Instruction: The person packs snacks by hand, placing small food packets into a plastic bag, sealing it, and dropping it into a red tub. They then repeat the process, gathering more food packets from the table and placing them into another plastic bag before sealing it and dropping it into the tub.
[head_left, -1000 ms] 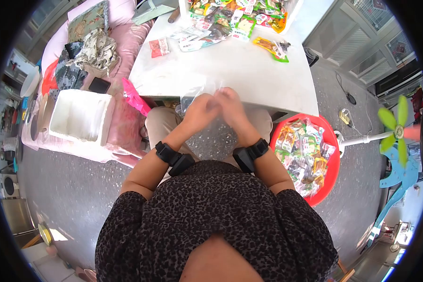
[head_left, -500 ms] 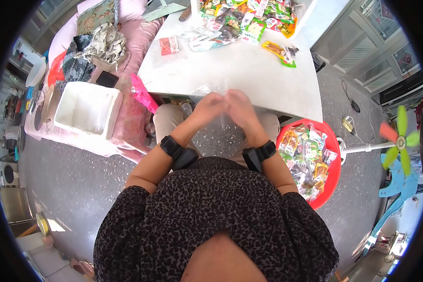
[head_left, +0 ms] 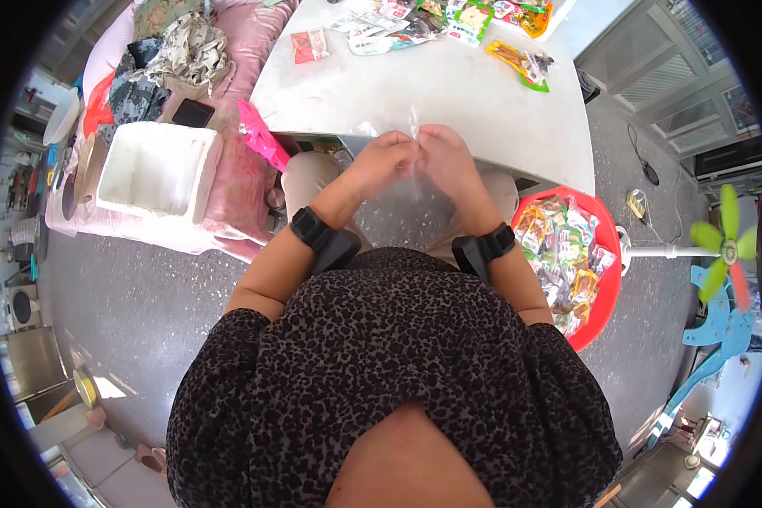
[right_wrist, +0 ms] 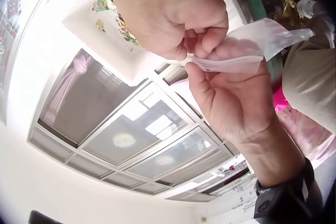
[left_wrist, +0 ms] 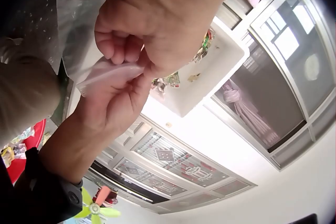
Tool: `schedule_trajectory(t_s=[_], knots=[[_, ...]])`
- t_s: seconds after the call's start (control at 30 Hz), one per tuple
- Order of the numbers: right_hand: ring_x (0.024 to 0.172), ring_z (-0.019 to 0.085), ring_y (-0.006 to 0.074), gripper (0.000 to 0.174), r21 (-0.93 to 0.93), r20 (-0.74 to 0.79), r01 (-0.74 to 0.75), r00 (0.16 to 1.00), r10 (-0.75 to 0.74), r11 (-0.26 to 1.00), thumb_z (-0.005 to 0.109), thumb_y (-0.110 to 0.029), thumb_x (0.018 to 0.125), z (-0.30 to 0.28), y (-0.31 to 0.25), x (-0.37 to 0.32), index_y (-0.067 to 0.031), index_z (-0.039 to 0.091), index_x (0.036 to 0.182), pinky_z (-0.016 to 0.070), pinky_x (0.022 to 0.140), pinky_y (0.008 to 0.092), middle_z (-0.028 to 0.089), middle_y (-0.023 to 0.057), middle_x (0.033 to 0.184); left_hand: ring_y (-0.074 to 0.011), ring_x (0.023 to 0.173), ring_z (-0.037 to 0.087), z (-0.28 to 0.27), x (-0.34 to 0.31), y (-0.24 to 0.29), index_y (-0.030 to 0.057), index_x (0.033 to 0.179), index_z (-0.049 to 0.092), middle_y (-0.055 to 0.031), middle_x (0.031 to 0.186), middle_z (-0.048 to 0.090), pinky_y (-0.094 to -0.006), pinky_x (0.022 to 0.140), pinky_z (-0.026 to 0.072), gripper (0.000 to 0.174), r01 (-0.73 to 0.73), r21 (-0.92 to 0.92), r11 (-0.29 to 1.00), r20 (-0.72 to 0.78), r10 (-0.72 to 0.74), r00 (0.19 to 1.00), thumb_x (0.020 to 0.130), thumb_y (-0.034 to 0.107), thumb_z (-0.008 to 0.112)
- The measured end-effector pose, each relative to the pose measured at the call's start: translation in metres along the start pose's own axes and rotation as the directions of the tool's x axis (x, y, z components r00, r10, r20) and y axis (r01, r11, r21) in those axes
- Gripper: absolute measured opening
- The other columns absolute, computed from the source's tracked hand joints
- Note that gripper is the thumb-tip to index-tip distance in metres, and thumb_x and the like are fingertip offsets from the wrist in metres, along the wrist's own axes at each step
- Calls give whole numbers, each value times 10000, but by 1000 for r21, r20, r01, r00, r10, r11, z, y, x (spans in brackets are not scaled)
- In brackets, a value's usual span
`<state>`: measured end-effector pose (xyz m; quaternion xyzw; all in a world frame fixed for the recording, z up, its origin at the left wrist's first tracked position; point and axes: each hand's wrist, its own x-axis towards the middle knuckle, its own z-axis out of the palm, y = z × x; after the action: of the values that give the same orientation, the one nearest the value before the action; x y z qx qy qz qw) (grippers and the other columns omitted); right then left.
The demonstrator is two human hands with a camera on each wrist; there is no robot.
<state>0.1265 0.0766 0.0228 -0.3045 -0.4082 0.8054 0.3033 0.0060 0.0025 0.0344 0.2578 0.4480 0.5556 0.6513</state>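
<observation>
Close together at the table's near edge, my left hand and right hand hold a thin clear plastic bag between them. Fingers and thumb of each hand pinch its edge, with the fingertips nearly meeting. In the left wrist view the bag stretches across the right palm as a milky film. The right wrist view has its loose end hanging past the left hand towards a trouser leg. No contents show inside it.
Snack packets and a red-and-white packet lie on the white table. A red basin full of packets stands on the floor at right, by a fan. A white foam box sits on the pink bed.
The bag, spread out over the left hand earlier, now shows as a narrow strip between both hands. The hands stay together, and the head view has shifted.
</observation>
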Motion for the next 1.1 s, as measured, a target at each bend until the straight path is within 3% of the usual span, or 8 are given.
schedule_trajectory(t_s=[0.33,0.63,0.73,0.83,0.93,1.0,1.07,1.1], knots=[[633,495,81,153,-122,55,60,997,-54,991,539,-110,759,-2,0,-3,-28,480,874,413,518,200,516,26,754,-85,705,503,-1,3,-1,86,769,511,-28,763,561,-196,603,370,54,9,157,987,7,-10,1000,746,93,559],[623,502,95,100,-105,3,37,999,-37,994,526,-75,747,-2,-2,-2,-22,494,826,412,493,197,519,35,729,-79,675,486,0,2,-6,81,746,497,-17,734,544,-201,597,374,71,37,23,999,1,-37,999,738,110,561],[642,507,103,106,-71,-48,12,999,-15,997,531,-66,741,3,-5,-5,-15,493,826,415,517,203,524,43,740,-71,634,465,3,2,-7,65,732,495,-12,704,531,-200,564,370,109,-100,270,958,-55,119,991,722,133,579],[667,507,108,121,-85,-43,48,998,-52,995,539,-63,735,2,-1,-4,-11,491,834,415,556,213,526,48,757,-66,606,445,15,-8,-3,40,734,495,-12,683,519,-197,535,362,141,-172,699,695,-100,333,938,715,150,582],[683,503,111,137,-147,-13,101,995,-104,984,542,-63,732,2,0,-6,-8,488,847,412,589,220,526,51,769,-63,601,436,10,-3,-9,30,731,498,-8,672,509,-188,527,357,154,-177,791,585,-75,380,922,715,158,581],[672,507,121,152,-184,-22,94,995,-100,978,537,-54,730,3,-2,-6,-2,481,861,423,574,232,524,55,760,-59,597,434,5,3,-12,30,716,496,0,662,503,-188,524,355,150,-164,695,700,-105,324,940,717,155,579],[659,511,126,152,-69,-36,23,999,-26,997,532,-48,730,5,-10,-6,0,477,864,431,556,243,523,56,747,-48,585,418,2,6,-9,35,681,487,13,644,489,-193,509,344,148,-153,516,843,-113,244,963,723,148,573],[652,513,129,152,-9,-38,-12,999,12,1000,529,-45,730,6,-15,-5,1,476,865,435,547,248,522,56,741,-46,581,413,3,5,-2,33,679,485,15,638,482,-196,505,342,146,-142,571,808,-133,262,956,723,143,569]])
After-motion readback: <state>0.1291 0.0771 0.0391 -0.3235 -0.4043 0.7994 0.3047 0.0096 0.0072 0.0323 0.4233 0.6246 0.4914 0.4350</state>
